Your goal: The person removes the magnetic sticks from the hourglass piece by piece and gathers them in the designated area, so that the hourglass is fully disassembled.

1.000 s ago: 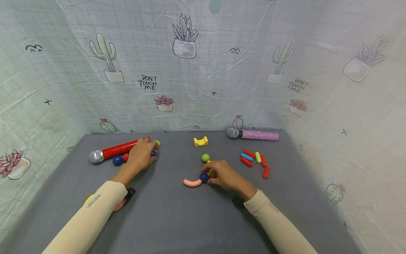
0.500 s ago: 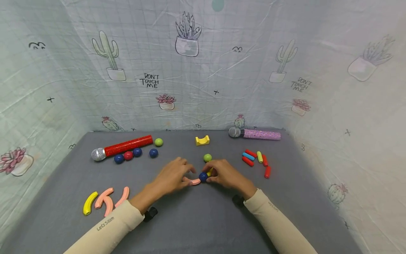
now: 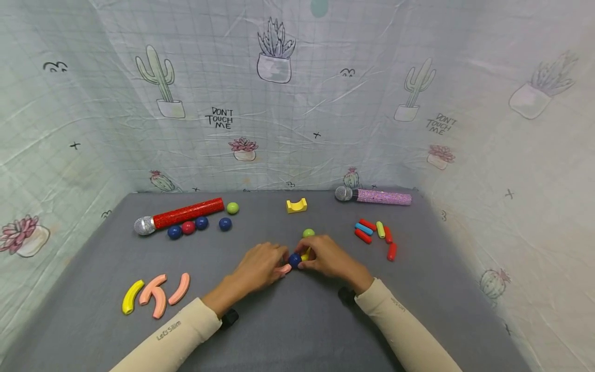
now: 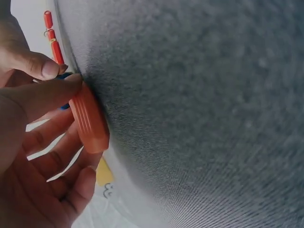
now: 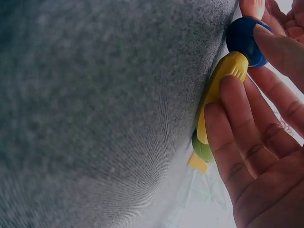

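At the middle of the table, my left hand pinches a curved pink piece between thumb and fingers. One end of that piece meets a dark blue ball. My right hand holds the blue ball, its thumb on the near side. A curved yellow piece lies along the right fingers, one end against the ball. Past its other end is a green ball; in the head view it sits just behind the right hand. Whether the pieces are joined inside, I cannot tell.
A red microphone lies back left beside several balls. Curved pink pieces and a yellow one lie front left. A yellow cradle-shaped block, a purple microphone and small coloured cylinders lie back and right.
My left hand has come from the balls by the red microphone to the centre and taken hold of the pink piece. The blue ball has shifted slightly left in my right hand.
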Available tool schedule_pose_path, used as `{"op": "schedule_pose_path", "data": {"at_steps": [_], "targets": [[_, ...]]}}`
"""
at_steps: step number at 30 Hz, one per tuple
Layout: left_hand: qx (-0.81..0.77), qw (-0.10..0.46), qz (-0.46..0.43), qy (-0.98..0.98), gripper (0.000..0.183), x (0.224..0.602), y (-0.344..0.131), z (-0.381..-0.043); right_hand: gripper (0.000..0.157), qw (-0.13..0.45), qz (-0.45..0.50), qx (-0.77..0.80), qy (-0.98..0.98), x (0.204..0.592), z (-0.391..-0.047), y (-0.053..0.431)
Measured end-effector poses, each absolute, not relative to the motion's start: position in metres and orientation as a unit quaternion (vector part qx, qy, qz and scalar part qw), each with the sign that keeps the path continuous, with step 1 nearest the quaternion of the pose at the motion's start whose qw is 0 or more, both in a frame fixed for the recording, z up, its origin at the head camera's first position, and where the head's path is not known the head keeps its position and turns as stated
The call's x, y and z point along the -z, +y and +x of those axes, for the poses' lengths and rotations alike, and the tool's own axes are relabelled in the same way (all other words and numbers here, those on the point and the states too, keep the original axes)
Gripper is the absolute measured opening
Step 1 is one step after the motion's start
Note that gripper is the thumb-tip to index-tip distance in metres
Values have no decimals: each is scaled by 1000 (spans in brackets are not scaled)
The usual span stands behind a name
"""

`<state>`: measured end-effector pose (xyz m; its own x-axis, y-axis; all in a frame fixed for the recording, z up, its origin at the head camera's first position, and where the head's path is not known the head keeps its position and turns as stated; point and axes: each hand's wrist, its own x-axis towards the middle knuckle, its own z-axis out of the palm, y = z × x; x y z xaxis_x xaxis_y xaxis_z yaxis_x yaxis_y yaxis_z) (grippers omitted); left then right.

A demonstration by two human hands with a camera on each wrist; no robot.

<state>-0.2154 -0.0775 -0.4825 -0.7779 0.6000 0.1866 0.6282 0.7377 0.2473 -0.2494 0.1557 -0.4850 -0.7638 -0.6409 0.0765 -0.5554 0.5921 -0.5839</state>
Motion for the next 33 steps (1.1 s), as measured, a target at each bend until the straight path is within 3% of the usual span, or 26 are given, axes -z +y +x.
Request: {"op": "schedule_pose_path", "data": {"at_steps": [6,19,23,28,33], "targets": [[203,35,-326,-922,11,486,-86,-212,24,62,-335,300,891,485,-248,154],[260,-31,-236,-936,15,481,-139,-188,30,73,-322,322,887,482,-248,157],[254,-44,-189,-948,14,476,-167,-177,32,39,-297,330,895,481,-252,167],[226,-25,-150,-962,19,474,-199,-162,37,0,-277,306,911,481,-258,177],[195,-5,-129,-972,21,476,-221,-151,42,27,-299,287,910,483,-261,182]]}}
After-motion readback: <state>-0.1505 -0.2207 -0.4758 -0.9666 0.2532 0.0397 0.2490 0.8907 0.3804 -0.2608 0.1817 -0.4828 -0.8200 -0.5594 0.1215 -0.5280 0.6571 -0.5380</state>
